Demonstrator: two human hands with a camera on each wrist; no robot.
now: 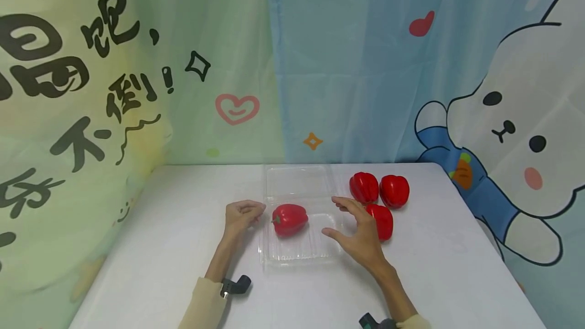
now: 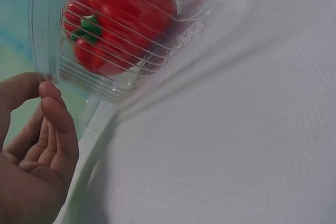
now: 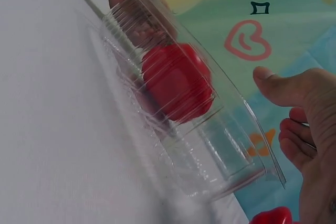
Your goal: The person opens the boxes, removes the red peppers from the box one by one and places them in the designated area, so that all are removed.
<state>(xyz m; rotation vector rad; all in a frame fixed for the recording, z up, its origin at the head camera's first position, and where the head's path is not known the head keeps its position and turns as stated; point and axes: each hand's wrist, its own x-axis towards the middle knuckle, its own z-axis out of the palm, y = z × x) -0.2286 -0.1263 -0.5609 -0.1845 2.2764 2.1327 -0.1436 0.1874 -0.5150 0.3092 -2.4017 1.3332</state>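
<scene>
A clear plastic clamshell box [image 1: 320,248] lies on the table with its lid [image 1: 299,182] folded back behind it. One red bell pepper [image 1: 290,220] rests on its side in the left half of the box, its green stem [image 2: 88,29] facing left. At the box's left rim, my left hand [image 1: 242,217] pinches the edge between thumb and forefinger, as the left wrist view shows. My right hand [image 1: 363,240] hovers over the right rim, thumb and fingers spread apart with nothing between them. Part of a second red bell pepper [image 1: 381,222] is hidden behind that hand.
Two more red bell peppers [image 1: 364,187] [image 1: 395,191] sit side by side at the back right of the white table [image 1: 183,248]. A printed curtain [image 1: 320,65] hangs along the table's back edge.
</scene>
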